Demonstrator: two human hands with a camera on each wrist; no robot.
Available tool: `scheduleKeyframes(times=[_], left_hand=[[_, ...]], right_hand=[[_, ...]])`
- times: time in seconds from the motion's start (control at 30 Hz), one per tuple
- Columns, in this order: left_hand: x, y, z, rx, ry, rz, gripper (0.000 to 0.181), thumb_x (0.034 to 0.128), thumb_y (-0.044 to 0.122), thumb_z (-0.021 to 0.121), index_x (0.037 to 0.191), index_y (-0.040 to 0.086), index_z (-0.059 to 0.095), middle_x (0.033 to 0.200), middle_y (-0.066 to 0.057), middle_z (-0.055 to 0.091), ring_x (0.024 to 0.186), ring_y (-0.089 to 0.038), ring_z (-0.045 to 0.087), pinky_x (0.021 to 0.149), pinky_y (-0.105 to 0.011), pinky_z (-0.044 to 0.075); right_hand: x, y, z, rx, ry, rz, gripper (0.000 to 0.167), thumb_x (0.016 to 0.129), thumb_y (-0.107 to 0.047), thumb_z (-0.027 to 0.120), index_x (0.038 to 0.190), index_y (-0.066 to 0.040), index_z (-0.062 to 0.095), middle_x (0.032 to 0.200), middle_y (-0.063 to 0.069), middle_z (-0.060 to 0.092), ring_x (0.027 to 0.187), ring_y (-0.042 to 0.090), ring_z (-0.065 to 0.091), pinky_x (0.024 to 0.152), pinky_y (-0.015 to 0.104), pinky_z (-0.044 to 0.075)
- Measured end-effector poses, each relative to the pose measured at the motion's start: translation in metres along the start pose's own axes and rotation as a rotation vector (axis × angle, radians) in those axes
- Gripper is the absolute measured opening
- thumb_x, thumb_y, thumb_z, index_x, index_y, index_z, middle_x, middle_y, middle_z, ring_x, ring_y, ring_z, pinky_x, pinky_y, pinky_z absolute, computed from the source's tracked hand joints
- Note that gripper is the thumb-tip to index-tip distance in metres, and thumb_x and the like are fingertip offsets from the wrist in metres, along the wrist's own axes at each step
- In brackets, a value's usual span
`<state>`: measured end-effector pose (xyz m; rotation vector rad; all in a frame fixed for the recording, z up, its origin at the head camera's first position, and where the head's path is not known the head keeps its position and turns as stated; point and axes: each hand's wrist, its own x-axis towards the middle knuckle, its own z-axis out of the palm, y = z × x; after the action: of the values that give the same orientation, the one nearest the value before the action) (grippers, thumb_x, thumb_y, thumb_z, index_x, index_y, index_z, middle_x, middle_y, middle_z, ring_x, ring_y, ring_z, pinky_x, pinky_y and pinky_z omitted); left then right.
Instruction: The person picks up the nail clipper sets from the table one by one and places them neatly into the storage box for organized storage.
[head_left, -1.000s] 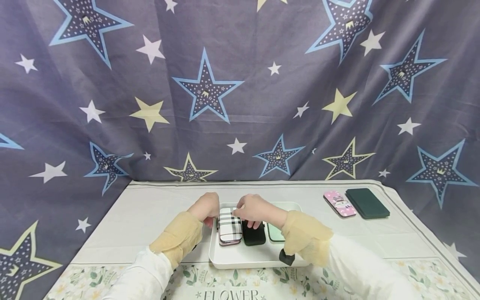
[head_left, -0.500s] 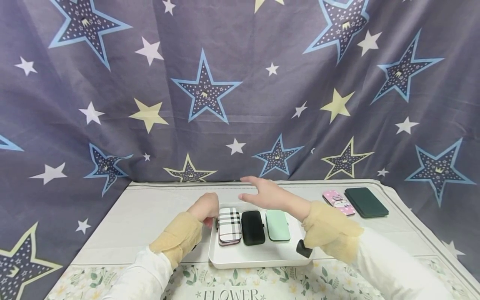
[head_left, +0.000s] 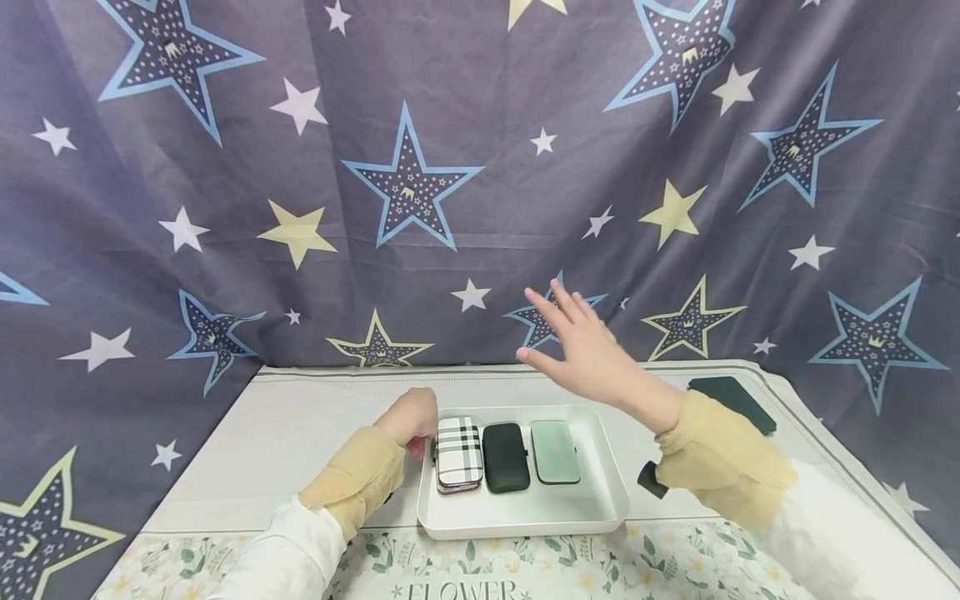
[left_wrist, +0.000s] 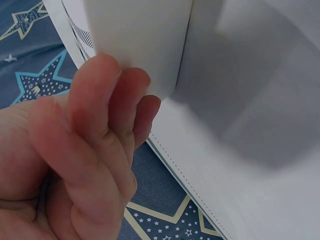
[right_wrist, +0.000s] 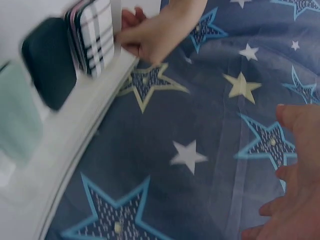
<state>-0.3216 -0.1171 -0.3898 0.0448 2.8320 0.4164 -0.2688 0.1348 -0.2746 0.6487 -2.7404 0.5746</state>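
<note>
My left hand (head_left: pixel 412 421) holds the left rim of a white tray (head_left: pixel 525 528), its fingers (left_wrist: pixel 95 80) curled against the outer wall; its thumb is mostly hidden. My right hand (head_left: pixel 592 350) is raised above and behind the tray's right side, fingers spread, holding nothing. In the tray lie a black-and-white plaid case (head_left: pixel 459 450), stacked on a pinkish-edged one, a black case (head_left: pixel 506 457) with a small side clasp, and a mint-green case (head_left: pixel 555 452), side by side.
A dark green flat case (head_left: pixel 731 400) lies at the table's back right, partly covered by the right arm. The white table (head_left: pixel 300 442) has a floral front strip (head_left: pixel 420 550). A star-patterned curtain (head_left: pixel 480 167) hangs behind.
My right hand has left the black and plaid cases in the tray and risen to the right, fingers spreading. Its arm now hides the pink case. My left hand stays at the rim.
</note>
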Motion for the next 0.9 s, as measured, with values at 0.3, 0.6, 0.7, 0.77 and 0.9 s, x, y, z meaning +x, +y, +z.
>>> scheduleKeyframes(times=[0.3, 0.6, 0.7, 0.77, 0.9], left_hand=[[0.0, 0.001, 0.0, 0.015, 0.001, -0.01, 0.004, 0.0736, -0.01, 0.059, 0.071, -0.012, 0.058, 0.043, -0.009, 0.059, 0.033, -0.013, 0.056, 0.035, -0.02, 0.05], [0.002, 0.0, 0.001, 0.026, 0.001, -0.014, 0.002, 0.0712, -0.012, 0.059, 0.07, -0.012, 0.057, 0.043, -0.009, 0.059, 0.033, -0.014, 0.055, 0.034, -0.019, 0.049], [0.002, 0.0, 0.001, 0.013, -0.001, -0.018, 0.006, 0.0714, -0.011, 0.06, 0.076, -0.015, 0.058, 0.044, -0.009, 0.059, 0.034, -0.014, 0.056, 0.035, -0.02, 0.05], [0.001, 0.0, 0.001, 0.005, 0.0, -0.018, 0.009, 0.0714, -0.012, 0.06, 0.079, -0.016, 0.058, 0.044, -0.009, 0.06, 0.034, -0.015, 0.057, 0.036, -0.021, 0.051], [0.001, 0.001, 0.0, -0.002, 0.002, -0.019, 0.009, 0.0716, -0.012, 0.059, 0.08, -0.016, 0.058, 0.044, -0.009, 0.059, 0.034, -0.014, 0.057, 0.036, -0.021, 0.051]], right_hand=[[-0.005, 0.035, -0.025, -0.11, 0.094, 0.063, 0.077, 0.086, -0.068, 0.045, 0.149, -0.044, 0.009, 0.159, -0.006, -0.009, 0.145, 0.032, -0.005, 0.108, 0.074, 0.005], [-0.012, 0.087, -0.028, -0.159, 0.132, 0.126, 0.078, 0.085, -0.065, 0.049, 0.15, -0.039, 0.013, 0.159, -0.004, -0.011, 0.145, 0.034, -0.011, 0.104, 0.078, 0.001], [-0.014, 0.109, -0.026, -0.157, 0.143, 0.158, 0.08, 0.085, -0.064, 0.049, 0.151, -0.036, 0.014, 0.159, -0.001, -0.012, 0.144, 0.036, -0.013, 0.103, 0.078, -0.001], [-0.015, 0.123, -0.026, -0.156, 0.145, 0.179, 0.081, 0.086, -0.064, 0.049, 0.151, -0.034, 0.013, 0.159, 0.003, -0.011, 0.143, 0.038, -0.015, 0.103, 0.078, -0.001], [-0.018, 0.145, -0.024, -0.142, 0.126, 0.215, 0.083, 0.087, -0.063, 0.049, 0.152, -0.031, 0.009, 0.158, 0.008, -0.014, 0.141, 0.042, -0.018, 0.103, 0.078, -0.003]])
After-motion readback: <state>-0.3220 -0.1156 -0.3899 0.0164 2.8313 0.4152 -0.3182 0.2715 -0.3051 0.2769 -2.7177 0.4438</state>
